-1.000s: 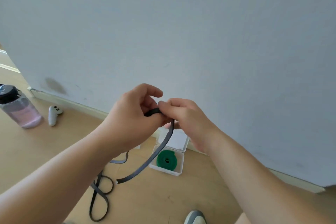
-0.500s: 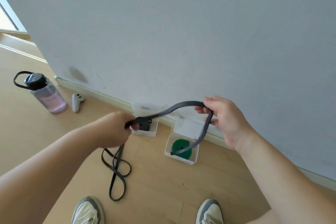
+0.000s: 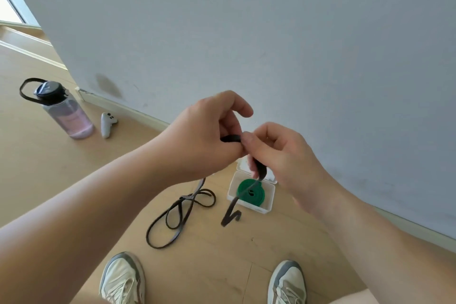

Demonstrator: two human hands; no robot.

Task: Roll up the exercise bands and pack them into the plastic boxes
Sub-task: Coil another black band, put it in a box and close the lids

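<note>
above the floor [image 3: 74,180], my left hand [image 3: 202,138] pinches the coiled end of the black band [image 3: 231,138]; my right hand [image 3: 278,153] grips its tail for tight winding, slack trailing beside the plastic box [image 3: 269,207].

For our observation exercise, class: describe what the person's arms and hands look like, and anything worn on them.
The left hand and right hand are bare: no gloves, rings or watch show. The left forearm and right forearm are uncovered too, with no sleeve in view up to the picture's edge.
</note>
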